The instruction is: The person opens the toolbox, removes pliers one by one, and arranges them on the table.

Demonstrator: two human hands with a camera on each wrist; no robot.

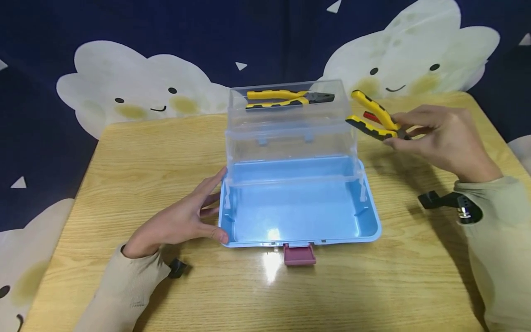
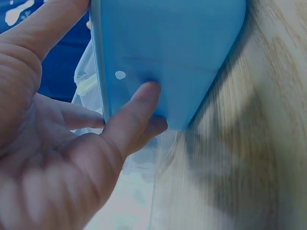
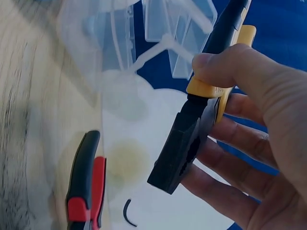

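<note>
My right hand (image 1: 445, 138) pinches combination pliers (image 1: 379, 115) near the head, in the air right of the toolbox. Their yellow-and-black handles spread towards the box; in the right wrist view the dark pliers head (image 3: 180, 143) points down, its jaws slightly parted. At the left side of the light-blue toolbox (image 1: 296, 207), my left hand (image 1: 182, 216) holds the wall, thumb on the front corner rim and fingertips against the outside. Another yellow-and-black pair of pliers (image 1: 286, 97) lies in the upper clear tray (image 1: 265, 120), raised over the back of the box.
A red-and-black-handled tool (image 3: 88, 182) lies on the wooden table (image 1: 157, 161) beyond my right hand, mostly hidden in the head view. A maroon latch (image 1: 299, 255) hangs at the box front. Dark cloth with cloud prints (image 1: 137, 83) surrounds the table.
</note>
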